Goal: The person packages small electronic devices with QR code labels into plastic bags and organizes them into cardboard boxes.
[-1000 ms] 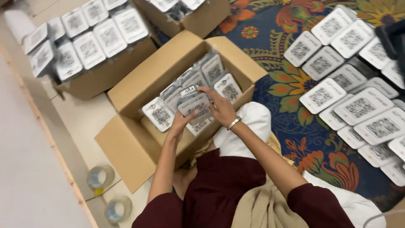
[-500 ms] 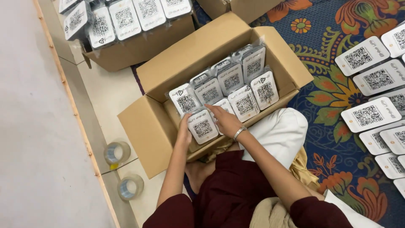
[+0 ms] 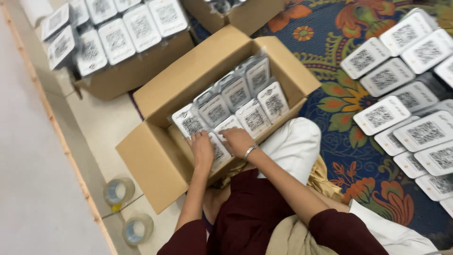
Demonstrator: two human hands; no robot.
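Both hands are down inside an open cardboard box [image 3: 155, 160] that stands on the floor in front of the seated person. The left hand [image 3: 202, 150] lies palm-down with fingers spread flat on a white, plastic-wrapped packet [image 3: 218, 152] at the near end of the box, pressing it rather than clasping it. The right hand [image 3: 238, 140], with a metal bangle [image 3: 249, 151] at the wrist, rests just beside the left one, fingers curled over the top edge of the same packet; how firm that hold is cannot be told. Just beyond both hands more white packets [image 3: 236, 97] stand upright in rows, filling the box to its far end. Well beyond the left hand a second cardboard box [image 3: 137, 71] holds similar packets. Far out past the right hand, more packets [image 3: 406, 94] lie spread over a patterned carpet [image 3: 339, 94]. Near the left elbow two rolls of clear tape [image 3: 118, 191] sit on the pale floor
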